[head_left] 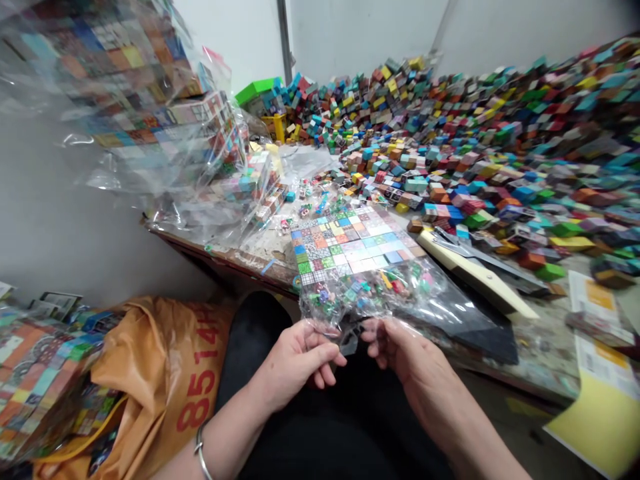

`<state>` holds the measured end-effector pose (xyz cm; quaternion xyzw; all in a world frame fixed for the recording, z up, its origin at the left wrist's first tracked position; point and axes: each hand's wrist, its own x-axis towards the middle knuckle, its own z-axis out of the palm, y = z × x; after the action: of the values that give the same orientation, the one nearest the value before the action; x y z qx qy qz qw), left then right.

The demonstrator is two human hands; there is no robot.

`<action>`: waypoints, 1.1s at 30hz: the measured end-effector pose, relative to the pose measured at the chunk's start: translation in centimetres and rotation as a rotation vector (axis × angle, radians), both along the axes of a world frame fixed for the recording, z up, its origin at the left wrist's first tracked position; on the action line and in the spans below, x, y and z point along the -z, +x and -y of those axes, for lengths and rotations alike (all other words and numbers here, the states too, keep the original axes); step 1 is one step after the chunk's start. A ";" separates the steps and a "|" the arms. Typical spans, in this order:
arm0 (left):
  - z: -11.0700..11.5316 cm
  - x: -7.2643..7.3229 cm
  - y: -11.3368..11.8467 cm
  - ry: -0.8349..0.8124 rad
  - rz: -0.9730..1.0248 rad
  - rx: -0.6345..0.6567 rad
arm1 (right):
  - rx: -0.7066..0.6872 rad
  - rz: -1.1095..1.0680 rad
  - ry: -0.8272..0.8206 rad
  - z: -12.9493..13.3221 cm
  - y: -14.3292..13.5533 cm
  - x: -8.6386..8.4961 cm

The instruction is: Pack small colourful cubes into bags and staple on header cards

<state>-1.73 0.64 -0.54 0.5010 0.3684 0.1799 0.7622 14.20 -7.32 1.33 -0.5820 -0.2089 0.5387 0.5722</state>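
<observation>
A clear plastic bag [320, 313] lies at the table's front edge, holding a flat block of small patterned cubes [350, 243] and, nearer me, several small colourful pieces [370, 287]. My left hand [305, 360] has its fingers curled on the bag's near edge at the left. At the right of the same edge, my right hand [395, 343] pinches the plastic. A small gap separates the hands, with crumpled film between them. Part of the bag rests over a black flat sheet [465, 320].
Loose coloured cubes [450, 147] pile across the table's back and right. A cream-handled tool [480, 277] lies right of the bag. Bagged cube blocks [150, 100] stack at left. An orange sack [165, 373] stands below left. Yellow sheets [595, 413] hang at the right edge.
</observation>
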 end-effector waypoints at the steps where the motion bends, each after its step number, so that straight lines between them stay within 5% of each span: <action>1: 0.0 0.0 0.0 -0.001 -0.001 0.001 | 0.017 -0.016 -0.003 0.0 0.1 0.0; 7: 0.2 -0.4 -0.1 0.001 -0.002 0.002 | 0.110 -0.106 0.013 -0.2 0.8 -0.1; 24: 0.5 -1.0 -1.1 -0.022 -0.019 -0.019 | 0.070 -0.014 -0.019 1.8 1.1 0.1; 33: 1.4 -0.8 -1.8 -0.047 0.015 -0.055 | -0.006 0.358 -0.147 5.7 1.8 -0.8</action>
<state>-3.55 -0.72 0.24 0.4714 0.3804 0.1957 0.7712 16.01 -13.00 2.13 -0.7082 -0.2690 0.4419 0.4805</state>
